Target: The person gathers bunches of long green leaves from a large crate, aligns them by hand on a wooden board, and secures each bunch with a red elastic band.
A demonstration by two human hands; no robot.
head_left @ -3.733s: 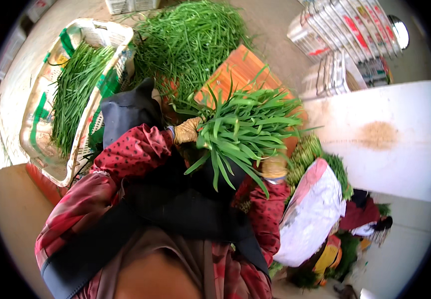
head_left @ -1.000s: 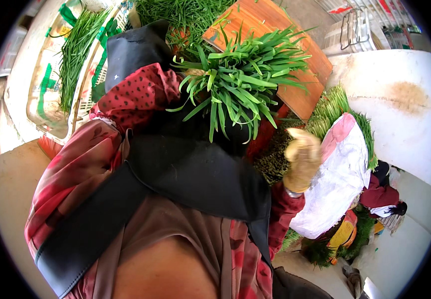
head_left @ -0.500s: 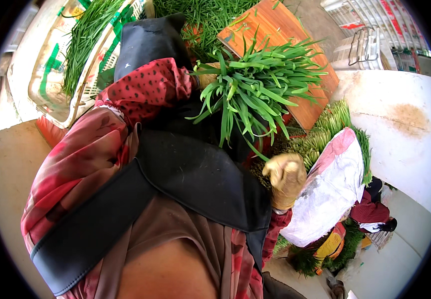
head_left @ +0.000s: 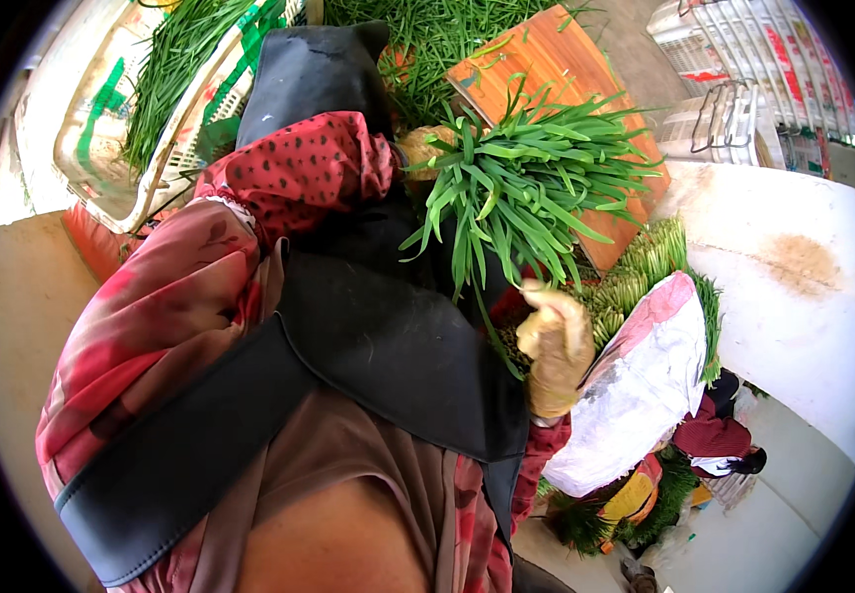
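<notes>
A thick bunch of green chives (head_left: 536, 188) fans out in front of me, its leaf tips spreading right and toward me. My left hand (head_left: 427, 150), in a tan glove, is closed round the bunch's left end; leaves partly cover the fingers. Below the bunch's right side is my right hand (head_left: 556, 346), also gloved. Its fingers are loosely bent, thumb and forefinger apart, with nothing visible between them. One long leaf dangles from the bunch just left of this hand.
A wooden board (head_left: 556, 64) lies under the leaf tips. Loose chives (head_left: 447, 30) spread beyond it. At left stands a white basket (head_left: 156, 188) holding chives. Stacked bundles (head_left: 635, 287) and a white sack (head_left: 635, 395) sit at right. Another person (head_left: 714, 435) is farther off, lower right.
My right hand has risen slightly toward the bunch, and its fingers have loosened from a tighter curl. The long leaf that reached its fingertips now hangs lower, beside it. My left hand keeps its grip.
</notes>
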